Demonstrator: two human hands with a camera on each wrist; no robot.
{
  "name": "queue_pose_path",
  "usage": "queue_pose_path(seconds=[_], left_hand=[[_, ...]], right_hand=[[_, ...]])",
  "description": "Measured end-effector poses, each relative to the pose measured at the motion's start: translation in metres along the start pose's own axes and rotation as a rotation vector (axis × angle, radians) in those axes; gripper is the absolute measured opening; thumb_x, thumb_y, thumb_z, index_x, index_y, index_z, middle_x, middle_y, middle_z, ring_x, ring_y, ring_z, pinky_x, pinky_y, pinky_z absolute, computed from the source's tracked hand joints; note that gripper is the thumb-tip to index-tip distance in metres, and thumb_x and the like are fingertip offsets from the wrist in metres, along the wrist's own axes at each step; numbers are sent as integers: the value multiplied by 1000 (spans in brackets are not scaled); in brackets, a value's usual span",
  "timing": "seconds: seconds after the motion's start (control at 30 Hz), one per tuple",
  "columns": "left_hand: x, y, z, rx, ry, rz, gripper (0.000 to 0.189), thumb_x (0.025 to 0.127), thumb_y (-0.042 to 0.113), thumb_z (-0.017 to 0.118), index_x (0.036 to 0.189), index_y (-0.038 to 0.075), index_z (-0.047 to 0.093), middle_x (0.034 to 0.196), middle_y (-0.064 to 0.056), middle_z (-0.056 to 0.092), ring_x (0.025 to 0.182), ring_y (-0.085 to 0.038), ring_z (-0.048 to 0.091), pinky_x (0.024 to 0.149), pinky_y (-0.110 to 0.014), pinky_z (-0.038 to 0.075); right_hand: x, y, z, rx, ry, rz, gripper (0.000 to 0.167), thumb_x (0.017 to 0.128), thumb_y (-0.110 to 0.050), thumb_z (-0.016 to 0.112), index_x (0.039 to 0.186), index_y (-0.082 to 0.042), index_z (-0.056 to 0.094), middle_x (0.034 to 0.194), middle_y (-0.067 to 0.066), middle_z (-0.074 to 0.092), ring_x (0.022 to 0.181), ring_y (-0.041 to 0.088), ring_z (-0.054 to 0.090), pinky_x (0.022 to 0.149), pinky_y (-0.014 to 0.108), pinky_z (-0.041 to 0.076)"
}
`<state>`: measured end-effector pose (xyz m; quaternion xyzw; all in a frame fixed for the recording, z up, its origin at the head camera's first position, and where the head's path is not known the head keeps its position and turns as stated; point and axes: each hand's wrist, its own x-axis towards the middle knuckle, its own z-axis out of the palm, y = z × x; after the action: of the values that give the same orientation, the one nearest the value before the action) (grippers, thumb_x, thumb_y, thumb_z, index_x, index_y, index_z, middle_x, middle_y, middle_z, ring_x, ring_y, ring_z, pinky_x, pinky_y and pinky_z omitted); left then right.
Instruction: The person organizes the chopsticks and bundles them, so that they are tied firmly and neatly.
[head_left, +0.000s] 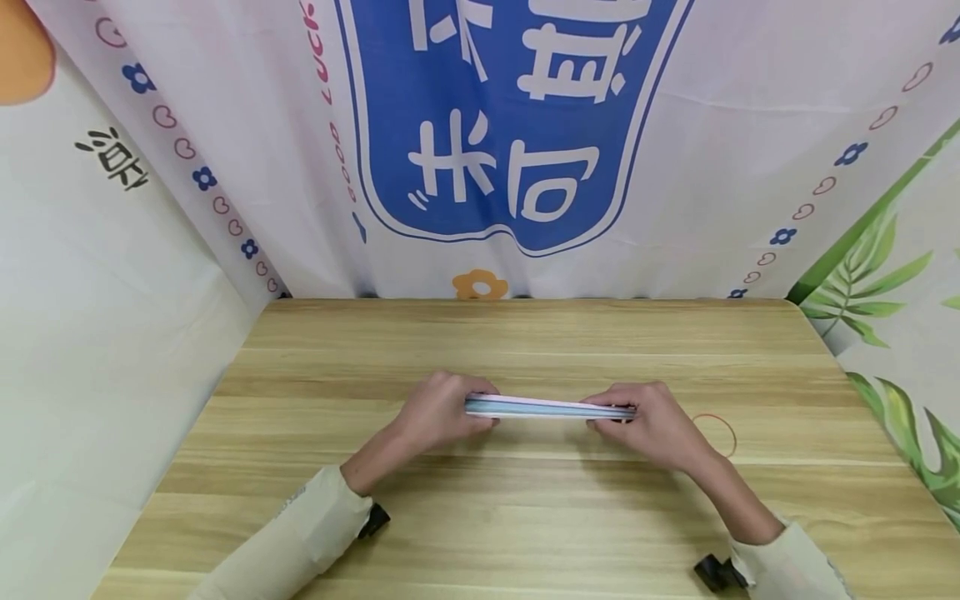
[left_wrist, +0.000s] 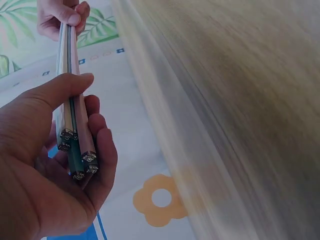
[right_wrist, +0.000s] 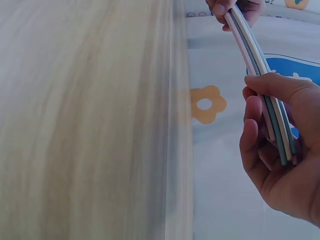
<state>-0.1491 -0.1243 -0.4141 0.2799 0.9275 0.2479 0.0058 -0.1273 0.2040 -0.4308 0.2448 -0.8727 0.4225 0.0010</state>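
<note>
Fingers point(left_wrist: 107, 150) grip sticks point(head_left: 543, 407), table edge point(head_left: 540, 304) beyond

I saw red "GOOD LUCK" point(head_left: 326, 96) on the wht. printed cloth backdrop point(head_left: 750, 125), wht. Chinese chars. point(head_left: 459, 158) incl. 可 point(head_left: 555, 155) on its blue rounded panel point(head_left: 504, 93), blk. char. point(head_left: 118, 158) on left wht. sheet point(head_left: 82, 317).

Slim, straight sticks point(head_left: 543, 407) are pink, teal and cream. Brown grain streaks the pale wooden table point(head_left: 525, 517); the white cloth backdrop point(head_left: 750, 142) is printed blue and orange.
</note>
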Motion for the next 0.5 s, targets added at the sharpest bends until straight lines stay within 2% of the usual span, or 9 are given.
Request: queue_pose_path(seconds=[0.27,0.5], left_hand=[[-4,4,-2,-3,48,-56,19,86,23,92,103,19,85,95,4,83,65,-1,59,60,-21,48],[-6,5,-3,25,64,-53,21,86,26,92,105,19,84,95,5,83,65,-1,60,60,-22,50]], right_hand=[[0,0,0,30,25,9,20,92,-13,86,111,-16,85,93,-3,81,67,2,62,58,25,53],[0,-1,0,31,41,12,20,91,-11,86,110,-16,85,93,-3,81,69,3,63,60,25,53]])
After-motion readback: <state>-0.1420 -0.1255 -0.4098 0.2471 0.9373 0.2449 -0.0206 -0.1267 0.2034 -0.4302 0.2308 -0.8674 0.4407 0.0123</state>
